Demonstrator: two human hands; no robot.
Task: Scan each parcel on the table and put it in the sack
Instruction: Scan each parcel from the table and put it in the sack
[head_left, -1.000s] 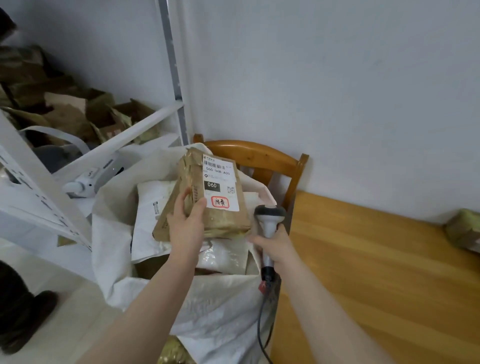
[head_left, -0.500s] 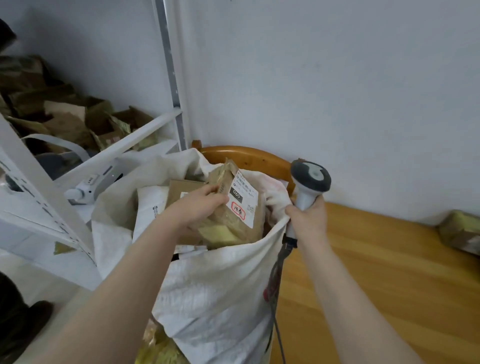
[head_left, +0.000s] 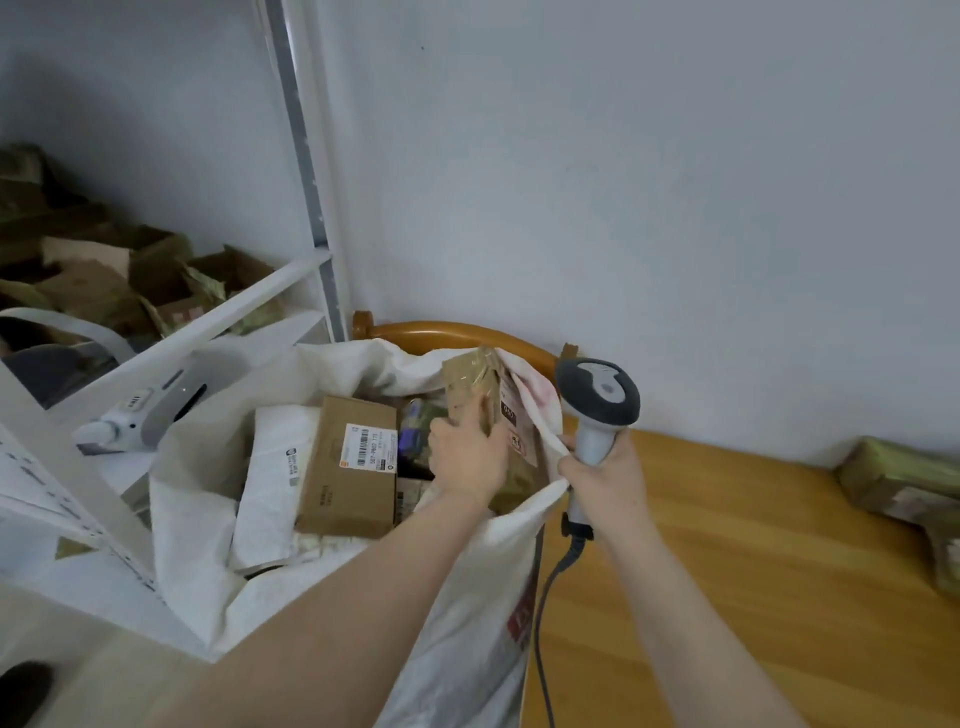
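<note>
Parcel (head_left: 470, 376), brown and taped, on end inside the sack (head_left: 462, 649), hard against the sack's right wall. Upper part above the sack's rim, lower part hidden below it. Long axis near upright, tipped a little toward the sack's far rim. White label turned to the sack's right wall.

Left hand (head_left: 467, 457) flat to the parcel's face on the sack-centre side, fingers curled round its near edge, gripping it. Parcel touching the palm, just beyond it and toward the sack's right wall.

Right hand (head_left: 602, 473) just outside the sack's right wall, clenched round the handle of the scanner (head_left: 597, 400), head up. Sack's right rim bunched against that fist; pinched or merely pushed, impossible to tell.

Left hand plainly the nearer, and the only one on the parcel. Probably the dropping-in step, with the scan likely done.

Next, by the look of it: straight down along the sack's right wall, then a release. Room there beside the cardboard box (head_left: 348, 483), flat at the sack's middle. Possible snag: loose rim cloth catching the parcel's corner.

More parcels (head_left: 893, 478) well to the right of the sack, on the table (head_left: 727, 571).
</note>
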